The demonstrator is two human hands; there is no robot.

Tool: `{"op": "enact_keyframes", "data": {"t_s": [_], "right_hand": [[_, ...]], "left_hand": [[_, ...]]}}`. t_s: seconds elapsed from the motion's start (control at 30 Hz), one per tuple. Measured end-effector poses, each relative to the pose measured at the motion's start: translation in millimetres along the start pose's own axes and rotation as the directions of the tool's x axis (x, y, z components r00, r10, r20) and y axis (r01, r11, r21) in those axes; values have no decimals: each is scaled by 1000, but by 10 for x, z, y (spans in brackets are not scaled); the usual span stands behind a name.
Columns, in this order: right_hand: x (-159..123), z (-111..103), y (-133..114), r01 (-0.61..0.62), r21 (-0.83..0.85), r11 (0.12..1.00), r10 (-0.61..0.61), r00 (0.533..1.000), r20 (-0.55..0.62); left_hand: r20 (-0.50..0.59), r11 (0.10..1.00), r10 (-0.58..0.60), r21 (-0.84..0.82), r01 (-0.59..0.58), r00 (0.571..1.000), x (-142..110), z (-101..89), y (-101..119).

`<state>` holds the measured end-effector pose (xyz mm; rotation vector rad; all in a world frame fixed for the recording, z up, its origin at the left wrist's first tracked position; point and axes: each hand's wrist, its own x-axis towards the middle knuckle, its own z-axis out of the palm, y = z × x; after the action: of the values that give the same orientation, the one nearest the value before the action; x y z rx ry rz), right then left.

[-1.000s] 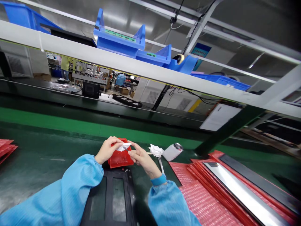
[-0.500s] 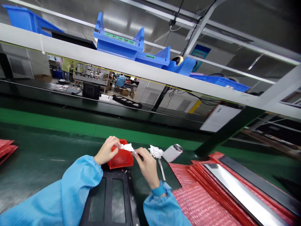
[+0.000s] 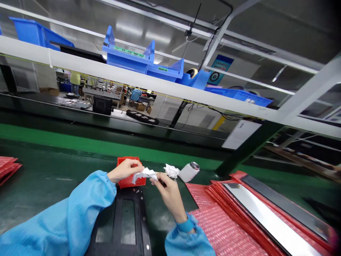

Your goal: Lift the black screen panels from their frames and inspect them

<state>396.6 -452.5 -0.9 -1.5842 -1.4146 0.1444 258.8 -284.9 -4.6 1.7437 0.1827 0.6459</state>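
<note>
A crumpled white wipe point(image 3: 145, 173) is stretched between my two hands. My left hand point(image 3: 125, 170) pinches its left end, in front of a red bin point(image 3: 130, 182). At its right end, the fingers of my right hand point(image 3: 169, 193) are closed on it. Below the hands lies a black frame point(image 3: 142, 217) with rectangular openings, partly covered by my left sleeve. Another crumpled white wipe point(image 3: 172, 170) rests just beyond my right hand, beside a tilted white can point(image 3: 189, 172).
Red bubble-wrap sheets point(image 3: 213, 227) are stacked at the right, with long flat panels point(image 3: 269, 217) on top. More red sheets point(image 3: 7, 169) lie at the far left. A white shelf beam point(image 3: 165, 89) crosses above the green bench, carrying blue bins point(image 3: 128, 58).
The wipe between my hands is spread wider and hangs lower on the left. Both hands have shifted slightly right, and the right one now covers most of the thin pale tool behind it.
</note>
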Motion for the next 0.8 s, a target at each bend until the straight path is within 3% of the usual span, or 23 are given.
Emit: {"op": "enact_keyframes", "data": {"t_s": [0.2,0.4,0.57,0.8], "right_hand": [[-22,9,63,-113,150,982,103,992,75],[-16,100,108,-192,275,942,168,980,111],[-49,123,133,-261,363,894,243,965,95],[-107,136,146,-302,501,811,334,942,27]], "left_hand": [[-258,997,74,38,-66,963,-5,-13,70],[-293,985,141,139,-103,946,-65,2,98],[-221,967,190,211,-143,957,-149,-12,197],[47,919,225,322,-228,973,-322,-41,311]]}}
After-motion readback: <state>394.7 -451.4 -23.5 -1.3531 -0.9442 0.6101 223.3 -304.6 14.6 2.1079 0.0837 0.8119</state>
